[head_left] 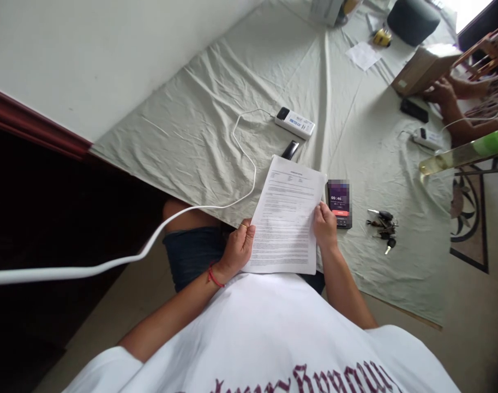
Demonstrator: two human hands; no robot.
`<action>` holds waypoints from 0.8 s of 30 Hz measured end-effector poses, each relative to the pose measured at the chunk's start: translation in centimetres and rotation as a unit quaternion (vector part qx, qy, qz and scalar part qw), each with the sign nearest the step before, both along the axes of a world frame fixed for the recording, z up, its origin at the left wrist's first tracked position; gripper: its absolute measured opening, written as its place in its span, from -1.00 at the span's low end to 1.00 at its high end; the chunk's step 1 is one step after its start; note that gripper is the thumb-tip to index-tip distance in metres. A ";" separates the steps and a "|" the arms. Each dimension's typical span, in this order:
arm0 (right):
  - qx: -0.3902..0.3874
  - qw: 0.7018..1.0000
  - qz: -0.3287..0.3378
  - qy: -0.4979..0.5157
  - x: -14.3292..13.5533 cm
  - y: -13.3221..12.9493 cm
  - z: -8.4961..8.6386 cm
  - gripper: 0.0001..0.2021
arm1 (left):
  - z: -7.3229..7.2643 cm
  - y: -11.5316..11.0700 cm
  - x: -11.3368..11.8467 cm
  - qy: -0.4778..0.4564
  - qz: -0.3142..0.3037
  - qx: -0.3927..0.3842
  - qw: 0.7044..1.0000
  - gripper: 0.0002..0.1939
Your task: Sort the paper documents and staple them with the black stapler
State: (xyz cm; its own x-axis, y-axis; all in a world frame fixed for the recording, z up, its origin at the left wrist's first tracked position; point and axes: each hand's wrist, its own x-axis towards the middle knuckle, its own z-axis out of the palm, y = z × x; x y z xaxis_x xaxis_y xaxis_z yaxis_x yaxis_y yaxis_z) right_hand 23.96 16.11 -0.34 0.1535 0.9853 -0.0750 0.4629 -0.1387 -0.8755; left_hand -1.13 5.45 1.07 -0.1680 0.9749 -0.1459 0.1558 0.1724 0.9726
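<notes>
A white printed document [285, 224] with dense lines of text is held up at the table's near edge, close to my shirt. My left hand [239, 244] pinches its left edge, thumb on top; a ring and a red bracelet show on that side. Around the right edge of the paper, my right hand [325, 224] is closed in the same way. A phone [339, 203] with a timer on its screen lies just right of my right hand. Past the top of the paper lies a small dark object [290, 149], its lower end near the page.
A white power bank [295, 123] with a long white cable [208, 207] lies beyond the paper. Keys [383, 226] lie to the right. At far right, another person's hands [441, 93] touch a cardboard box [426, 68]. A green-capped bottle [465, 153] stands near the table's right edge.
</notes>
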 end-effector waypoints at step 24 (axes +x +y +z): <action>-0.013 0.997 0.006 -0.079 1.4 0.2 0.6 -0.66 | -1.1 1.7 0.6 -0.170 0.019 -0.110 0.979 -0.46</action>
